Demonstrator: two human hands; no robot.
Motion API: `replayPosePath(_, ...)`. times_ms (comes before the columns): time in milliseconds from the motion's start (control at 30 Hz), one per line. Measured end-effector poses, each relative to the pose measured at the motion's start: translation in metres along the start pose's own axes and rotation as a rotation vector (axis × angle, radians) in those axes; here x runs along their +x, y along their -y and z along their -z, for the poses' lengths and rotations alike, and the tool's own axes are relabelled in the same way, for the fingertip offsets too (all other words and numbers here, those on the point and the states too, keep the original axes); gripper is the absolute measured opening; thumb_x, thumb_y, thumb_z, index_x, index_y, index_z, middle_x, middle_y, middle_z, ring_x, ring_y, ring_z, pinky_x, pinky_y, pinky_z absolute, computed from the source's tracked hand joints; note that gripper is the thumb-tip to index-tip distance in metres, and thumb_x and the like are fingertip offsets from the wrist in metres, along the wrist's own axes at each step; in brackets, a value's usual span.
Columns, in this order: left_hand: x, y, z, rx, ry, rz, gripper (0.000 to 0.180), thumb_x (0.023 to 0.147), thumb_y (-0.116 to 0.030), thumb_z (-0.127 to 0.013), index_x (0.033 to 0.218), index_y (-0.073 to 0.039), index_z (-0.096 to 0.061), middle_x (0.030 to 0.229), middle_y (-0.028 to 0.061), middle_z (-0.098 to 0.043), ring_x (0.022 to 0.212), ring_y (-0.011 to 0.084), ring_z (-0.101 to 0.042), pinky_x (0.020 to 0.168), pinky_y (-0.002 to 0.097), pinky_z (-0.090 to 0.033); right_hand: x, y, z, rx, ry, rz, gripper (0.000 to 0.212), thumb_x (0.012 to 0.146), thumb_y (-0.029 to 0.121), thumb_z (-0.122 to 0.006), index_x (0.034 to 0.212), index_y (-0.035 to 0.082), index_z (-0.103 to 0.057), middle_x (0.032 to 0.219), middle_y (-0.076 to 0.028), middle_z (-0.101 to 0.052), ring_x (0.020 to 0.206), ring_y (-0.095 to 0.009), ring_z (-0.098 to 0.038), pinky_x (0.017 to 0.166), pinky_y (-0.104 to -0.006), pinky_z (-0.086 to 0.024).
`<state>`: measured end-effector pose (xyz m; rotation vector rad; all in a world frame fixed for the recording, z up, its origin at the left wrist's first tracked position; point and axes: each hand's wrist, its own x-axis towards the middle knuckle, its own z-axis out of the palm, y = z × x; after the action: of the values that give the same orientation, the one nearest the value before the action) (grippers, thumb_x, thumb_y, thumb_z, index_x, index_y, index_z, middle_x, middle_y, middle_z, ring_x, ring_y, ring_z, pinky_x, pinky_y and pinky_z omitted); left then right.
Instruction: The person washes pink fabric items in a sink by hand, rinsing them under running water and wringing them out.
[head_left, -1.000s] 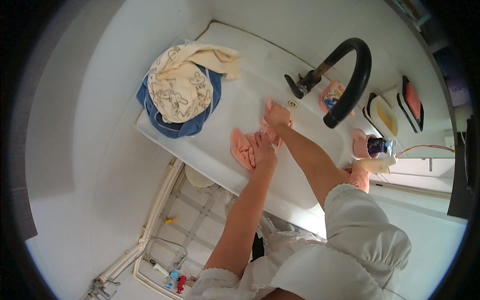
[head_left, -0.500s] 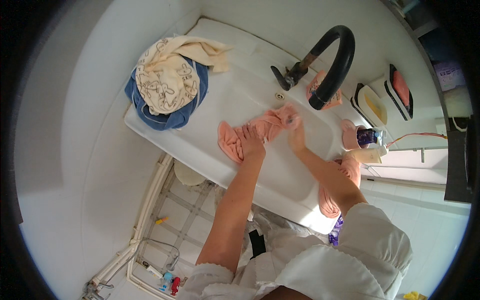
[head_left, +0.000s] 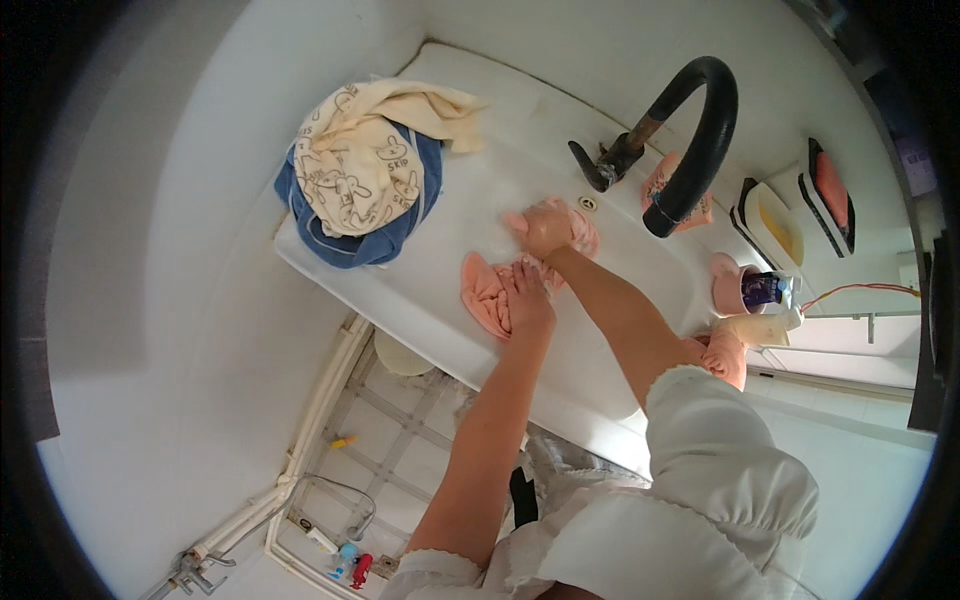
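A wet, crumpled pink cloth (head_left: 487,296) lies in the white sink (head_left: 610,345). My left hand (head_left: 530,303) holds its near left end down against the basin, fingers bent over the folds. Higher up on the same cloth, my right hand (head_left: 546,232) is closed round a bunched part. Its fingertips are partly hidden by the hand itself and the fabric. The right forearm reaches across the basin, beside the left hand. Beyond the right hand is the overflow hole (head_left: 587,203), below the black faucet (head_left: 700,130).
On the sink's left end sits a pile of a cream printed cloth (head_left: 365,185) and a blue cloth (head_left: 425,175). A pink cup (head_left: 735,285), a tube (head_left: 760,328) and another pink cloth (head_left: 725,358) stand along the right rim. Soap dishes (head_left: 770,222) hang on the wall.
My right hand has moved left across the basin, carrying its part of the pink cloth toward the left hand. The left hand stays on the near end. The whole view has shifted slightly.
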<state>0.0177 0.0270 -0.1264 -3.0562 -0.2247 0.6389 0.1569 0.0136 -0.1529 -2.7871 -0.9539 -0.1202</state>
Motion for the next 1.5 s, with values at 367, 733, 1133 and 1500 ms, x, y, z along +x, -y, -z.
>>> replayPosePath(367,0.005,-0.001,0.007,0.052,0.072,-0.005,0.056,0.084,-0.025,-0.032,0.133,-0.001,-0.018,0.139,0.0114,-0.017,0.128,0.0299,-0.010,0.101,0.0514,-0.006,-0.075,-0.046,0.073,0.163,-0.326,0.128,0.028,0.071,0.021,-0.055,0.092,0.003,-0.053,0.081,-0.013,-0.057,0.070,-0.030,-0.055,0.064,-0.0421,-0.042)
replayPosePath(733,0.000,-0.006,0.018,0.187,0.131,0.047,0.051,0.083,-0.025,-0.034,0.128,0.000,-0.032,0.139,0.0160,-0.015,0.128,0.0339,-0.009,0.099,0.0542,-0.005,-0.021,-0.045,0.003,0.130,0.089,0.199,0.020,0.070,0.024,-0.055,0.079,0.007,-0.058,0.081,-0.011,-0.059,0.074,-0.030,-0.055,0.062,-0.0393,-0.043)
replayPosePath(1133,0.011,-0.007,0.002,0.067,0.091,0.110,0.060,0.082,-0.027,-0.035,0.132,0.002,-0.018,0.139,0.0156,-0.013,0.129,0.0323,-0.007,0.101,0.0504,-0.006,-0.087,-0.029,0.024,0.441,-0.391,-0.507,0.047,0.070,0.025,-0.060,0.103,-0.005,-0.046,0.088,-0.018,-0.055,0.083,-0.031,-0.053,0.070,-0.0402,-0.040)
replayPosePath(1500,0.030,0.000,-0.055,0.592,-0.146,0.267,0.062,0.084,-0.041,-0.032,0.133,-0.004,-0.020,0.140,0.0137,-0.012,0.128,0.0353,-0.005,0.099,0.0536,-0.005,-0.084,0.019,0.042,0.543,-0.196,0.063,0.043,0.068,0.026,-0.062,0.105,0.008,-0.050,0.111,-0.019,-0.049,0.086,-0.030,-0.054,0.069,-0.0369,-0.043)
